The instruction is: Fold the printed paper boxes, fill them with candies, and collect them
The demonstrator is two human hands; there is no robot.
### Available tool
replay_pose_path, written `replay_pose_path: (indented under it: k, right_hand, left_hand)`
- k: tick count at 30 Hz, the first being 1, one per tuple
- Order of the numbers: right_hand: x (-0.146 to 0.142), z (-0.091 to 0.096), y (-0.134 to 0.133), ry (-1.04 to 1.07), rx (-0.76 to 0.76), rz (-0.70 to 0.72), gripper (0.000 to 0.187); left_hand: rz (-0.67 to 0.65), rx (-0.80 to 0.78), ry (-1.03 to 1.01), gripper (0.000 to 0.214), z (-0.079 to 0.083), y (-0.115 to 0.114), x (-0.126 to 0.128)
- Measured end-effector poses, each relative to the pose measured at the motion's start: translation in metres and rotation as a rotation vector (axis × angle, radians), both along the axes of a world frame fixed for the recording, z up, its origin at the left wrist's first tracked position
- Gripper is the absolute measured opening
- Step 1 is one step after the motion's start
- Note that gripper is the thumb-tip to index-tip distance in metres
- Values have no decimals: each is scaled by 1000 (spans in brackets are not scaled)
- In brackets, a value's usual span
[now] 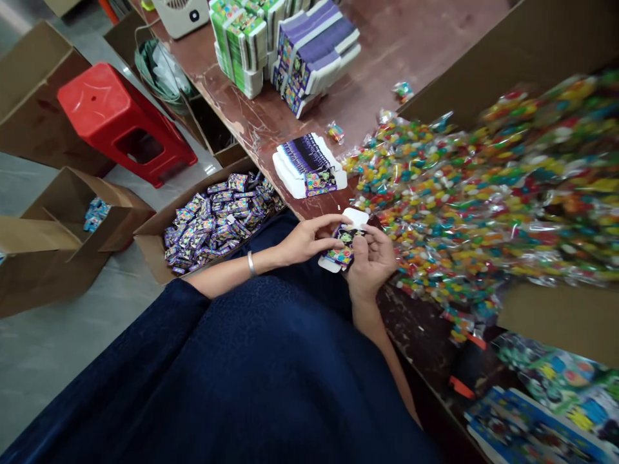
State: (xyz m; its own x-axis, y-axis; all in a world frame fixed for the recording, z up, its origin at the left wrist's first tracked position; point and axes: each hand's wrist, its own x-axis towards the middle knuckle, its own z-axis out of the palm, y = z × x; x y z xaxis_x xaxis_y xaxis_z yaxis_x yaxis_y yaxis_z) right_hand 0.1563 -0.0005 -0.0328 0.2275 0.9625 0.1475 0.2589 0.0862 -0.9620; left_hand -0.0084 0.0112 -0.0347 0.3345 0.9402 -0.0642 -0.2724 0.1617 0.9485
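Observation:
Both hands hold a small flat printed card box (pixel 344 248) at the table's near edge. My left hand (pixel 309 237), with a silver bangle on the wrist, grips its left side with curled fingers. My right hand (pixel 370 258) pinches its right side from below. Just beyond lies a small pile of flat purple card blanks (pixel 308 165). A big heap of clear packets filled with coloured candy (pixel 483 193) spreads to the right, touching my right hand's far side.
Stacks of green and purple card blanks (pixel 285 45) stand at the table's far end beside a white fan (pixel 181 14). A carton of finished purple boxes (pixel 217 216) sits on the floor left, near a red stool (pixel 123 122) and open cartons (pixel 58 225).

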Motion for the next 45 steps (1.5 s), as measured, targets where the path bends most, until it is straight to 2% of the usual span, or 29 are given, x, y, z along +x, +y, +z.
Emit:
replay_pose_path:
  k: [4, 10, 13, 19, 25, 28, 31, 35, 38, 41, 45]
  right_hand:
    - [5, 0, 1, -76, 25, 45, 26]
    - [2, 5, 7, 160, 48, 66, 28]
    - [4, 9, 10, 172, 47, 159, 27]
    - [17, 18, 18, 171, -229, 229, 26]
    - [24, 19, 29, 145, -271, 238, 24]
    - [20, 21, 24, 46, -161, 240, 22]
    - [15, 20, 11, -31, -34, 265, 16]
    - [20, 17, 5, -109, 11, 318, 12]
    - [32, 15, 25, -245, 2, 350, 19]
    - [39, 9, 59, -531, -9, 263, 21]
    - [31, -5, 96, -889, -32, 352, 33]
  left_hand:
    - [-111, -5, 76, 39, 0, 6, -6]
    - [60, -31, 73, 47, 4, 5, -1]
    - [53, -53, 102, 47, 6, 4, -2]
    - [-6, 51, 188, 44, 13, 3, -10]
    - [-43, 83, 246, 54, 17, 3, -12]
    - [-45, 45, 212, 57, 18, 2, -13]
    - [-37, 2, 169, 46, 17, 1, -13]
    - [-30, -33, 141, 33, 11, 1, -12]
    - [-9, -57, 154, 33, 5, 5, -15]
    - [64, -70, 247, 41, 1, 10, -21]
    - [76, -254, 232, 44, 2, 11, -28]
